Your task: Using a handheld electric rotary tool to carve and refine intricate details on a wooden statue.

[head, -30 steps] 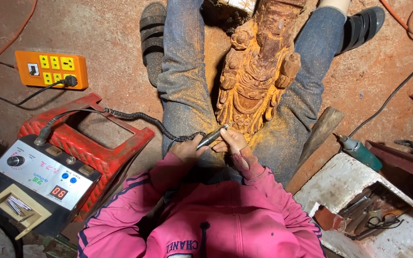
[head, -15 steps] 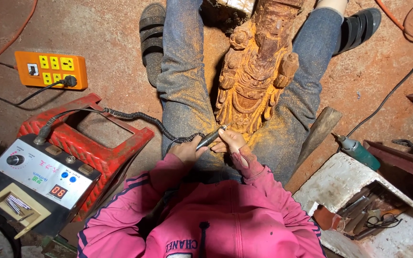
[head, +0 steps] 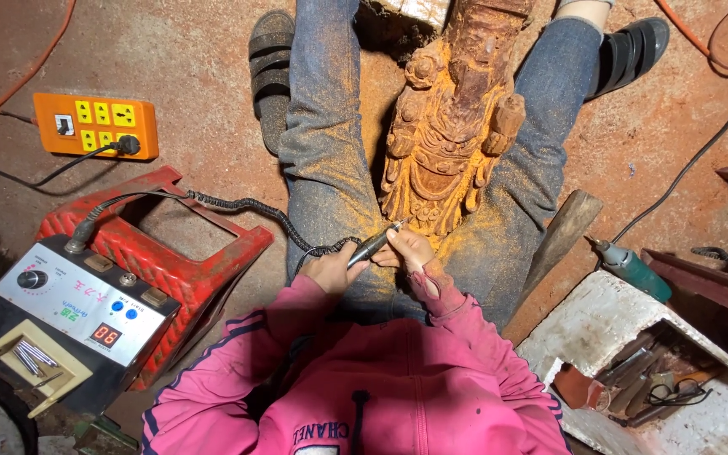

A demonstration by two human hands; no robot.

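A carved wooden figure [head: 452,126], dusted with orange sawdust, lies lengthwise between my legs in blue jeans. A slim rotary carving handpiece [head: 374,244] points its tip at the figure's lower end. My left hand [head: 333,268] grips the rear of the handpiece where the coiled black cable [head: 238,204] joins it. Fingers of my right hand [head: 409,250] pinch the handpiece nearer the tip. Pink sleeves cover both arms.
The cable runs to a control box with a red digit display [head: 77,299] resting on an overturned red plastic stool [head: 183,253]. An orange power strip [head: 94,125] lies left. A white box of tools [head: 642,371], a green-handled tool [head: 629,265] and a wooden board [head: 559,240] sit right.
None of note: both hands stay on the handpiece at the figure's lower end, with only a slight shift of the view.
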